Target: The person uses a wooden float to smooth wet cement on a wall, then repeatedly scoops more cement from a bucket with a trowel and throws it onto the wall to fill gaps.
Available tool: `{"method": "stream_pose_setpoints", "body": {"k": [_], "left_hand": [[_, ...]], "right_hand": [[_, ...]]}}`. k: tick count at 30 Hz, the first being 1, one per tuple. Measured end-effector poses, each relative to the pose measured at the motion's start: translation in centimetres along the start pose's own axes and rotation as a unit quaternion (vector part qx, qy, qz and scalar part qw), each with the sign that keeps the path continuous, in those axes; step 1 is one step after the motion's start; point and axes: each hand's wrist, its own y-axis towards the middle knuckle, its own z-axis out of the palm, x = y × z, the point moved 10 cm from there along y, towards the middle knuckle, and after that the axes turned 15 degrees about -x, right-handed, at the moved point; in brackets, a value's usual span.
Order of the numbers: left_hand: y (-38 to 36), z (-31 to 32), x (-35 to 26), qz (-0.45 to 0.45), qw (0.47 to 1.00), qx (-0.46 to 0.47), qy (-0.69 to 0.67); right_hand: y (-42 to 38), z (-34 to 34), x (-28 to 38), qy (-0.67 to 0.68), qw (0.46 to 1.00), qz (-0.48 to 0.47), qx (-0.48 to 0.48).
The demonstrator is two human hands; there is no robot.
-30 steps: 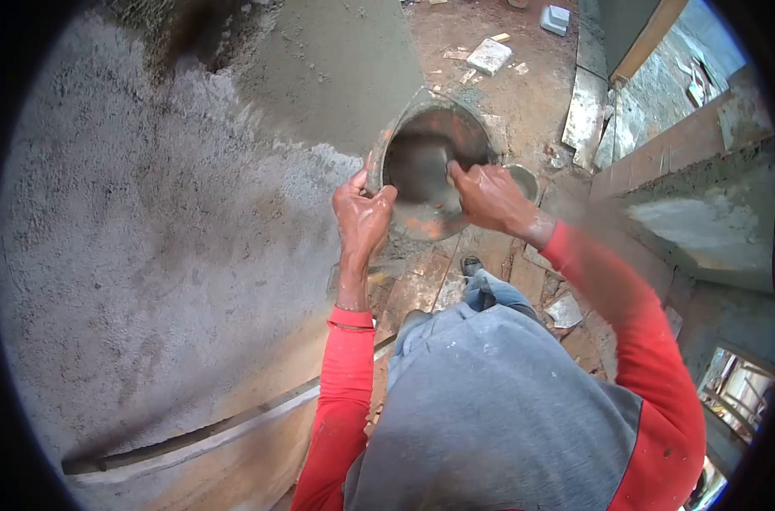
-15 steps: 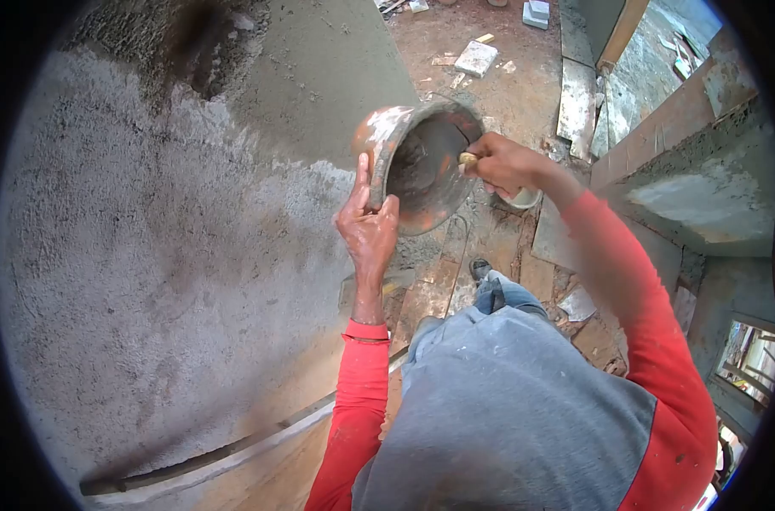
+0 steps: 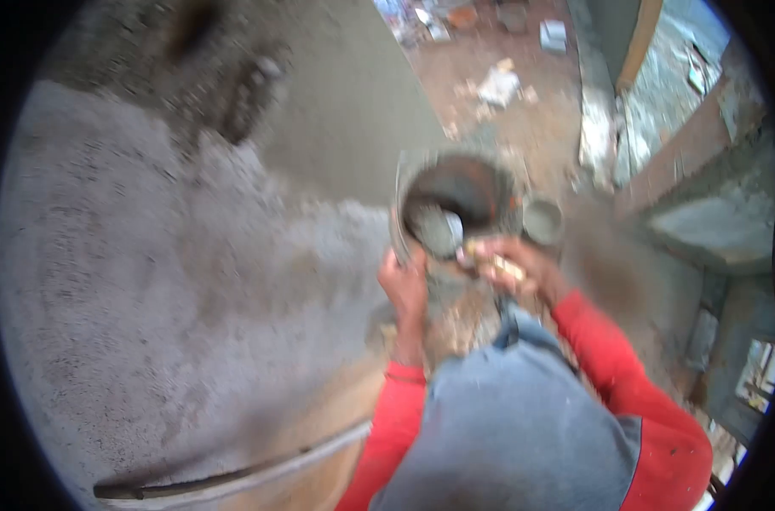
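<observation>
A round, mortar-stained basin [image 3: 473, 180] is tipped toward me in front of the wall, with its mouth facing me. My left hand [image 3: 404, 288] grips the near left side of its rim, the thumb over the edge. In my right hand [image 3: 528, 266] is a trowel [image 3: 454, 230], its pale handle inside my closed fingers. The trowel's blade is at the basin's mouth, beside wet grey mortar [image 3: 430, 232]. Motion blur hides how much mortar sits on the blade.
A partly plastered wall [image 3: 192, 272] fills the left side. Just right of the basin stands a small round container [image 3: 542, 218] with a greyish inside. Rubble and a white block [image 3: 498, 87] lie on the floor ahead. A ledge [image 3: 686, 175] runs along the right.
The basin and both hands have come lower in view and closer to my body. The trowel blade, hidden before, now shows at the basin's mouth. My view has shifted.
</observation>
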Motion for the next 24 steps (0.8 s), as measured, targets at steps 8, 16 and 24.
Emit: {"method": "stream_pose_setpoints", "body": {"k": [8, 16, 24], "left_hand": [[-1.3, -3.8, 9.0, -0.282, 0.930, -0.126, -0.197], [-9.1, -18.8, 15.9, -0.308, 0.894, -0.251, -0.206], [-11.9, -21.3, 17.5, -0.304, 0.878, -0.328, -0.172]], "right_hand": [[-3.2, 12.5, 15.2, 0.054, 0.965, -0.244, 0.083], [-17.8, 19.8, 40.4, -0.047, 0.529, -0.814, -0.234], [2.4, 23.6, 51.2, -0.338, 0.341, -0.771, -0.417]]}}
